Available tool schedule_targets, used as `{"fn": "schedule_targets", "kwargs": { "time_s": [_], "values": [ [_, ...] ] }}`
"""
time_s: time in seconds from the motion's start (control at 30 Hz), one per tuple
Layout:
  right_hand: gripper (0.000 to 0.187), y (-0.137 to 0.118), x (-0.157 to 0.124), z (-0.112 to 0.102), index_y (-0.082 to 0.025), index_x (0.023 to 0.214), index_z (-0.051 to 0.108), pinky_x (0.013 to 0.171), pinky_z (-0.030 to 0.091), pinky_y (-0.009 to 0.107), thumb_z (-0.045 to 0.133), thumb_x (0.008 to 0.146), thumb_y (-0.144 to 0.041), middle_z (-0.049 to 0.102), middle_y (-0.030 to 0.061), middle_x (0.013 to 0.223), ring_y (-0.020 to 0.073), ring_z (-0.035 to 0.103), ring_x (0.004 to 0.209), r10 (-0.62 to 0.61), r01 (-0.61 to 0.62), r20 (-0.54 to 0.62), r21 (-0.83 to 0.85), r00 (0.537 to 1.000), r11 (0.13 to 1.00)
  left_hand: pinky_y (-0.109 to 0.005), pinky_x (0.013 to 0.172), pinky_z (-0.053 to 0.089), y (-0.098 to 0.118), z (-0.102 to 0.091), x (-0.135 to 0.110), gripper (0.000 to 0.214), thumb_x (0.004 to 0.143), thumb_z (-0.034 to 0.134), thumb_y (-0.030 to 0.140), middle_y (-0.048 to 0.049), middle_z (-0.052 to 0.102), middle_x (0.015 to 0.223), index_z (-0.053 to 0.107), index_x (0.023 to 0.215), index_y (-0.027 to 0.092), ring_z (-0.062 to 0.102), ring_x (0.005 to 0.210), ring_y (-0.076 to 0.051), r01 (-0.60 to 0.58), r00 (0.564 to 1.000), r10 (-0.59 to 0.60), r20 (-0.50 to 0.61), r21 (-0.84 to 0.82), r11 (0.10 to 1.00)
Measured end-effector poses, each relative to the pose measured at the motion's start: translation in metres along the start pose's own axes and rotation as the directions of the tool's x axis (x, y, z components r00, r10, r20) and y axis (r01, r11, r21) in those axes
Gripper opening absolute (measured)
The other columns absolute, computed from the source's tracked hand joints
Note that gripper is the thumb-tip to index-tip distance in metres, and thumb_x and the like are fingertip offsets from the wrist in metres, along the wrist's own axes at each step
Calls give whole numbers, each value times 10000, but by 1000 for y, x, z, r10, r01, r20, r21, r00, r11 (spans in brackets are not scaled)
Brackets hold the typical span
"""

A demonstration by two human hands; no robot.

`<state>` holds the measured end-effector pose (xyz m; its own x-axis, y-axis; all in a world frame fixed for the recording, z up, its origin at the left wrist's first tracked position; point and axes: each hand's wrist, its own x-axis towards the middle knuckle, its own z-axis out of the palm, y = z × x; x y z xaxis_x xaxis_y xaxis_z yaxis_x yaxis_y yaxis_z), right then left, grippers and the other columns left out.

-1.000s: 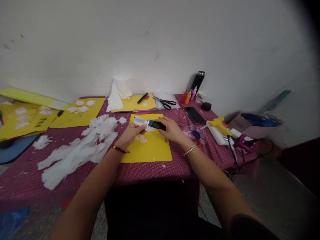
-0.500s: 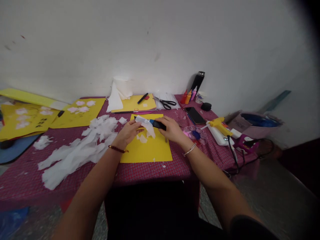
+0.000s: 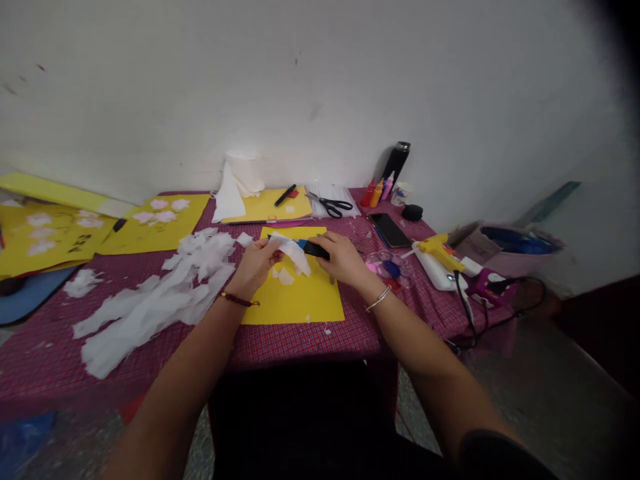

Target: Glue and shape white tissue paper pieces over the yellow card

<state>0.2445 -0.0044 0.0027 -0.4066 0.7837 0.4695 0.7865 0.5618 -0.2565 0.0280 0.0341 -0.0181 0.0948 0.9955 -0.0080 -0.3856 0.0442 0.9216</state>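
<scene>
My left hand (image 3: pixel 259 264) pinches a small piece of white tissue paper (image 3: pixel 293 253) over a yellow sheet (image 3: pixel 290 303). In my right hand (image 3: pixel 344 259) is a black-and-blue pen-like tool (image 3: pixel 316 249), lying level with its far end behind the tissue; a dark tip shows near my left fingers. I cannot make out its exact kind. Below the hands, torn tissue scraps (image 3: pixel 285 276) rest on the yellow sheet. To the left, a heap of crumpled tissue strips (image 3: pixel 150 313) spreads across the checked cloth.
Scissors (image 3: pixel 331 205), a black marker (image 3: pixel 285 195) and a tissue roll (image 3: pixel 245 175) are at the back. On the right are a phone (image 3: pixel 390 230), a flower-shaped palette (image 3: pixel 393 269), paint bottles (image 3: pixel 377 193) and a corded yellow glue gun (image 3: pixel 437 251). Yellow sheets with pink blossoms (image 3: pixel 163 217) lie left.
The tissue piece has shifted and now arches smoothly over the tool, where it hung more crumpled before. My left fingers have closed in on its edge. The view has tilted slightly.
</scene>
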Motion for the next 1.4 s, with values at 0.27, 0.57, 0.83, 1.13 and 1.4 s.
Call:
{"fn": "schedule_targets", "kwargs": {
  "time_s": [0.27, 0.57, 0.83, 1.13, 1.4],
  "values": [
    [466, 0, 1, 2, -209, 1256, 586, 900, 449, 392, 587, 801, -110, 631, 94, 1111, 250, 572, 1043, 24, -24, 8, 3, 1000, 1000, -208, 590, 454, 3, 4, -3, 144, 576, 729, 94, 8, 628, 663, 635, 679, 132, 558, 588, -85, 20, 1000, -20, 11, -28, 999],
    [469, 7, -1, -4, -203, 1231, 609, 884, 458, 388, 589, 774, -98, 633, 94, 1095, 253, 581, 1015, 27, -27, 0, 40, 1000, 999, -204, 548, 428, 14, -10, 4, 209, 563, 741, 108, -8, 667, 691, 706, 767, 138, 538, 556, -82, 28, 999, -30, 35, 51, 998],
    [483, 3, -1, -1, -208, 1238, 604, 897, 454, 378, 600, 767, -98, 634, 92, 1090, 249, 575, 1018, 3, -3, 14, 49, 1000, 999, -210, 567, 448, 6, -15, 8, 204, 562, 736, 117, -11, 670, 704, 707, 763, 140, 556, 580, -95, 27, 995, -34, 90, 71, 997],
    [432, 1, 1, 3, -183, 1211, 617, 883, 456, 367, 603, 784, -115, 645, 100, 1089, 239, 586, 1017, -7, 5, 33, 58, 999, 998, -209, 506, 446, 0, 1, -3, 76, 592, 742, 133, -8, 633, 593, 685, 630, 166, 529, 505, -90, 141, 975, -158, 153, 121, 983],
    [466, 14, -1, -4, -189, 1228, 623, 907, 461, 377, 591, 770, -107, 653, 92, 1105, 240, 594, 1025, -26, 23, 32, 98, 999, 995, -204, 413, 398, 16, -19, 3, 204, 541, 776, 141, -33, 593, 469, 581, 487, 162, 523, 419, -104, 246, 943, -283, 173, 207, 947]
  ]
}}
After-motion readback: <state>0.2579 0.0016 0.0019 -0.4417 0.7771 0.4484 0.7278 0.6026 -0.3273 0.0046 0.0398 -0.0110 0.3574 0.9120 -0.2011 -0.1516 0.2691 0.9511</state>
